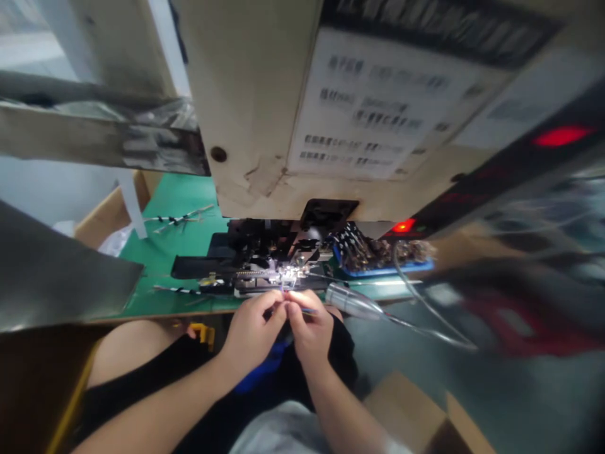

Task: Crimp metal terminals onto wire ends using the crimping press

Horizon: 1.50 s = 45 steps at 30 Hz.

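Observation:
In the head view my left hand (255,328) and my right hand (312,326) meet fingertip to fingertip in front of the machine's lit working point (288,272). Both are closed in a pinch on thin coloured wires (306,309); a bluish strand shows by the right fingers. Most of what they hold is hidden by the fingers. Just beyond the fingertips is the dark metal terminal-crimping machine (265,243), with a strip of small metal parts (255,273) leading to the bright spot.
A blue tray (378,271) of wires with metal ends stands right of the machine. Black-and-white wire bundles (177,219) lie on the green tabletop (165,252). A shiny lamp (352,301) on a bent arm is near my right hand. A cardboard box (401,403) sits lower right.

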Available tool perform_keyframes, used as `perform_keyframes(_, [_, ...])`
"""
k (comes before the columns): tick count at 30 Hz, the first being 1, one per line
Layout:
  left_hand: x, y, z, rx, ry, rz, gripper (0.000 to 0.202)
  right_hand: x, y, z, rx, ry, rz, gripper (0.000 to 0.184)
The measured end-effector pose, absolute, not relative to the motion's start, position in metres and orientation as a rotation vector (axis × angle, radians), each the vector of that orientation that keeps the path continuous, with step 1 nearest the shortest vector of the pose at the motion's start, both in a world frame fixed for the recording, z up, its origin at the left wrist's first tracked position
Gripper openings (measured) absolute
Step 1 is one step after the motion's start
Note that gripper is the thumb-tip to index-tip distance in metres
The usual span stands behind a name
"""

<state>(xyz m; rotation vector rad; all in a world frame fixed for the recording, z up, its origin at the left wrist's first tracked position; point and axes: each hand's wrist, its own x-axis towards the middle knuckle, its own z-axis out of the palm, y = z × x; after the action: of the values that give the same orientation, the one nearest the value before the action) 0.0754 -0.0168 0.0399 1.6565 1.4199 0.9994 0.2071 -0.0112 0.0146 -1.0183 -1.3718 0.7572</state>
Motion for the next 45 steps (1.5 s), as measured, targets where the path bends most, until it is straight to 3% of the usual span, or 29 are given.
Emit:
perform_keyframes(15, [0.085, -0.006, 0.029, 2.069, 1.632, 1.148, 0.021, 0.212, 0.006, 0.011, -1.139, -1.391, 0.705, 0.019])
perform_keyframes(45, [0.084, -0.004, 0.029, 1.987, 1.717, 1.004, 0.024, 0.205, 0.008, 0.016, -1.266, -1.244, 0.8, 0.013])
